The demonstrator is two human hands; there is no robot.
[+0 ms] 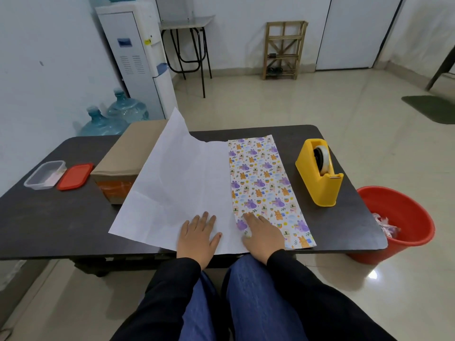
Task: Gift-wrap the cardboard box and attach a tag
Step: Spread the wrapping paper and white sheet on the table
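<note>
A sheet of wrapping paper (182, 183) lies on the dark table (49, 217), white side up, with its right part folded over to show a printed animal pattern (263, 183). The paper's left edge leans up against the brown cardboard box (128, 151) at the table's back left. My left hand (198, 236) rests flat on the white side near the front edge, fingers spread. My right hand (262, 233) presses flat on the patterned flap beside the fold. Neither hand grips anything.
A yellow tape dispenser (320, 172) stands at the table's right. A clear plastic container (45, 174) and its red lid (75, 176) sit at the left. A red bucket (398, 225) stands on the floor by the table's right end.
</note>
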